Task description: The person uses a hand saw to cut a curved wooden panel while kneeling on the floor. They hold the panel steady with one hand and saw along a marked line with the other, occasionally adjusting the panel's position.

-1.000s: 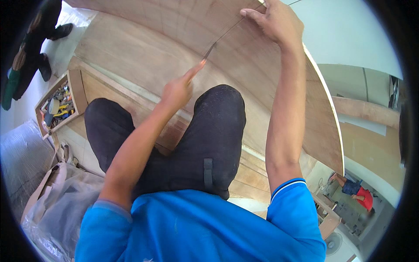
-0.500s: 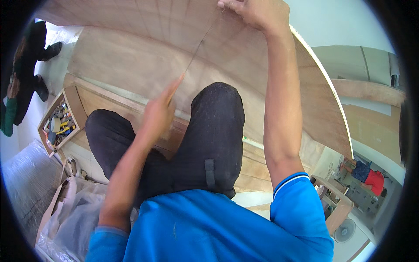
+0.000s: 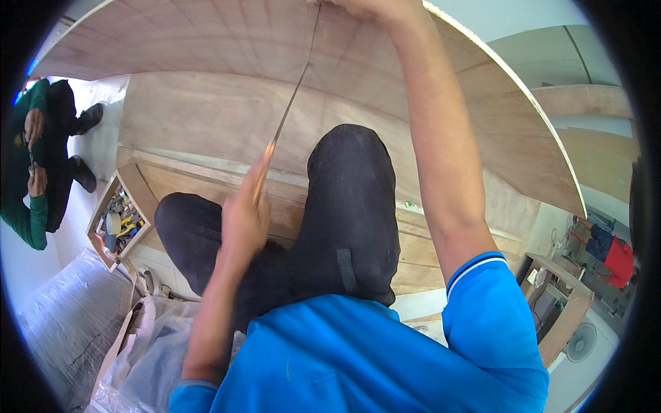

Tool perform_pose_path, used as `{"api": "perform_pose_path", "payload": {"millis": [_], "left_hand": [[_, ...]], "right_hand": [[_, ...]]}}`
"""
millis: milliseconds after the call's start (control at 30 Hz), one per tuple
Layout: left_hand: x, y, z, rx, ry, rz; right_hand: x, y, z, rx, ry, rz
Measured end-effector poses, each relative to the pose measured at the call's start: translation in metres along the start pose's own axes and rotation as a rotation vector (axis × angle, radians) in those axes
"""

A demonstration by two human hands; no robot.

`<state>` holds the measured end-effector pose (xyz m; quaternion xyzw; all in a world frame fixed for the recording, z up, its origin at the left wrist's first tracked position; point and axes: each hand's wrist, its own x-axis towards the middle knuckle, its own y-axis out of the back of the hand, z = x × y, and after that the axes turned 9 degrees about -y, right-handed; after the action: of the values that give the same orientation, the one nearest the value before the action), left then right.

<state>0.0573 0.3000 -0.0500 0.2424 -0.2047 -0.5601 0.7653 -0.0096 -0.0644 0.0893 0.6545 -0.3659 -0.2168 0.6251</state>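
My left hand (image 3: 246,224) is closed around the orange-brown wooden handle of a thin-bladed handsaw (image 3: 290,107), seen nearly edge-on. The blade runs up to a large, thin plywood panel (image 3: 206,43), and a dark thin line continues from it toward the panel's far edge. My right hand (image 3: 375,5) grips the panel at the top of the view, beside the end of that line; most of its fingers are cut off by the picture's edge. The panel stands tilted over a second wooden board (image 3: 206,113), in front of my knees.
An open wooden box (image 3: 120,220) of hand tools and tape stands at left. Plastic-wrapped goods (image 3: 76,303) and plastic sheeting (image 3: 148,344) lie nearer me. A person in green sleeves (image 3: 31,158) is at far left, another in red (image 3: 617,263) at far right, near a fan (image 3: 580,342).
My left hand has drawn the saw back toward my body, and more of the blade shows. The view has shifted, so my right hand now lies partly beyond the top edge.
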Motion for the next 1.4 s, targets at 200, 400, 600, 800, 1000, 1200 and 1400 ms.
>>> {"api": "perform_pose_path", "payload": {"millis": [200,400,600,800,1000,1200,1400], "left_hand": [[0.100,-0.093,-0.121,0.020,0.067,0.191],[0.001,0.026,0.034,0.017,0.027,0.003],[0.089,-0.066,-0.075,0.001,0.149,0.042],[0.099,-0.076,-0.061,-0.039,-0.096,0.131],[-0.017,0.018,0.031,-0.011,0.175,-0.086],[0.137,-0.100,-0.102,0.014,0.039,0.165],[0.037,-0.024,0.002,-0.010,-0.095,0.088]], "right_hand": [[0.013,-0.020,-0.031,0.056,0.082,-0.036],[0.014,-0.015,-0.001,0.023,0.033,0.011],[0.020,-0.003,-0.025,-0.008,0.028,-0.052],[0.027,-0.021,0.003,0.023,0.059,0.004],[0.011,0.002,-0.001,0.040,0.013,-0.053],[0.024,-0.006,-0.023,-0.003,0.079,-0.014],[0.016,-0.022,0.003,0.032,0.011,-0.020]]}}
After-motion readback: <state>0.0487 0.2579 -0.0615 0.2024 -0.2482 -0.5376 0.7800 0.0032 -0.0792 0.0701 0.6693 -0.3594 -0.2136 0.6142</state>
